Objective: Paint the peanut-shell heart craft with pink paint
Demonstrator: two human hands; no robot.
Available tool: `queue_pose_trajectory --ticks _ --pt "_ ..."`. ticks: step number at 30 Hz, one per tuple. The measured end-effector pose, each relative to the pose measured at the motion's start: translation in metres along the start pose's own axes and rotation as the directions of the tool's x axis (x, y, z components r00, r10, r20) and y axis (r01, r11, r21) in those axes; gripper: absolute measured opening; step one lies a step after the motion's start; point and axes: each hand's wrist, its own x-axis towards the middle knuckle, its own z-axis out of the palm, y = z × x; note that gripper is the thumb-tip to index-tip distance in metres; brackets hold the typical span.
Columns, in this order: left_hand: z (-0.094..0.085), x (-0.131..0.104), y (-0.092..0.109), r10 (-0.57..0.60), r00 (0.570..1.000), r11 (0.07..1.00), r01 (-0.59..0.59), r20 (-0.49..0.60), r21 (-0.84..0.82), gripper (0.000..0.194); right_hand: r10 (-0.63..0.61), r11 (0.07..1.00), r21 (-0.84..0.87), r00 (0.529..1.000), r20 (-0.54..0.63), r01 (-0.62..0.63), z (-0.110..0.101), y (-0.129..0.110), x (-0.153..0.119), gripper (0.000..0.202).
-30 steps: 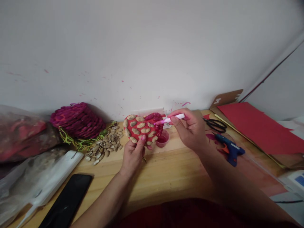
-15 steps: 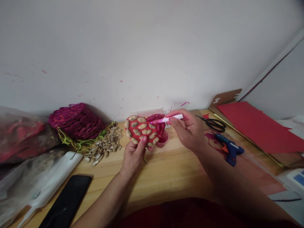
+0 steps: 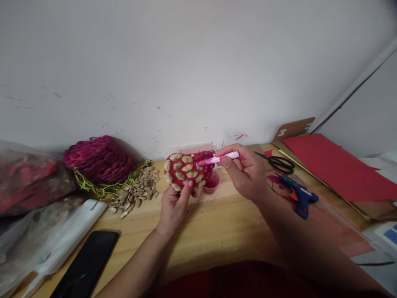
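Note:
My left hand (image 3: 174,209) is closed on the lower edge of a red peanut-shell-covered piece (image 3: 182,170), thumb in front. Most of its shells are bare tan, while those along the right side are coated wet magenta. In my right hand (image 3: 245,171) a white-handled paintbrush (image 3: 228,157) is pinched between thumb and fingers. Its pink-stained tip touches or nearly touches the shells at the border of the painted part. Just behind and below the piece stands a small cup of magenta paint (image 3: 211,184), partly covered by it.
Loose peanut shells (image 3: 139,190) lie left, beside a magenta shell-covered object (image 3: 99,159) with green strings. Nearer are plastic bags (image 3: 27,178), a white power strip (image 3: 71,236) and a black phone (image 3: 87,265). Scissors (image 3: 281,163), a blue glue gun (image 3: 299,194) and red sheets (image 3: 341,165) lie right.
The red piece has tilted slightly and its top sits a little lower. The brush tip has shifted slightly down across the shells. Both hands keep their holds.

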Motion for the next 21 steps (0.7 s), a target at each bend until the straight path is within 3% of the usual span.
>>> queue_pose_trajectory --ticks 4,16,21 --pt "-0.001 0.0 0.001 0.09 0.995 0.99 -0.085 -0.04 0.114 0.041 -0.066 0.988 -0.143 0.998 -0.018 0.062 -0.001 0.0 -0.001 0.008" --pt "-0.003 0.0 0.002 0.142 0.984 0.97 -0.115 -0.112 0.213 0.027 -0.202 0.928 -0.312 0.979 0.033 0.202 -0.001 -0.014 0.0 0.009" --pt "-0.004 0.0 -0.001 0.194 0.978 0.946 -0.165 -0.08 0.278 0.019 -0.157 0.956 -0.249 0.987 0.013 0.156 -0.001 -0.013 0.0 0.006"
